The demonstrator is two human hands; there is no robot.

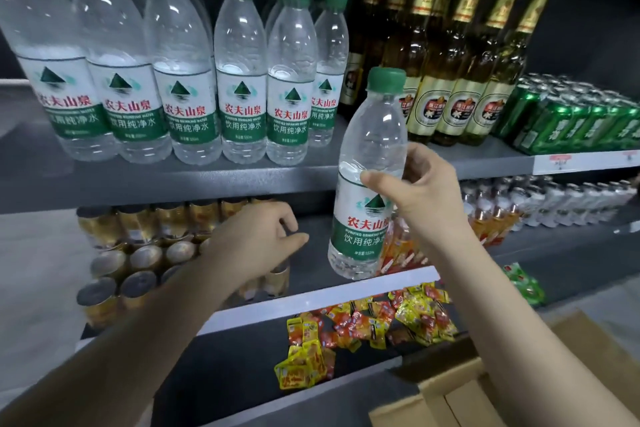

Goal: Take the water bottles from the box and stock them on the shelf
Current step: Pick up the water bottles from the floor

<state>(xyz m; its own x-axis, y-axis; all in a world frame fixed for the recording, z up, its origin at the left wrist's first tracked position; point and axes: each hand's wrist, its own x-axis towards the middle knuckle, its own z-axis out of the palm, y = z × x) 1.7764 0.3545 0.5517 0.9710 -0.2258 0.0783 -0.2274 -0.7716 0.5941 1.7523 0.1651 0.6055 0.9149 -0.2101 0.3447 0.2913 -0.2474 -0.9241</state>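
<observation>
Right hand (420,194) grips a clear ribbed plastic water bottle (367,191); left hand (256,239) hangs loosely curled, empty.

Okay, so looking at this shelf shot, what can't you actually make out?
- Box, head view: cut off by the bottom edge, so its contents are unseen.
- Back rows of water bottles: hidden behind the front row.
- Held bottle: right hand covers part of its label.
- Price tag: too small to read.
</observation>
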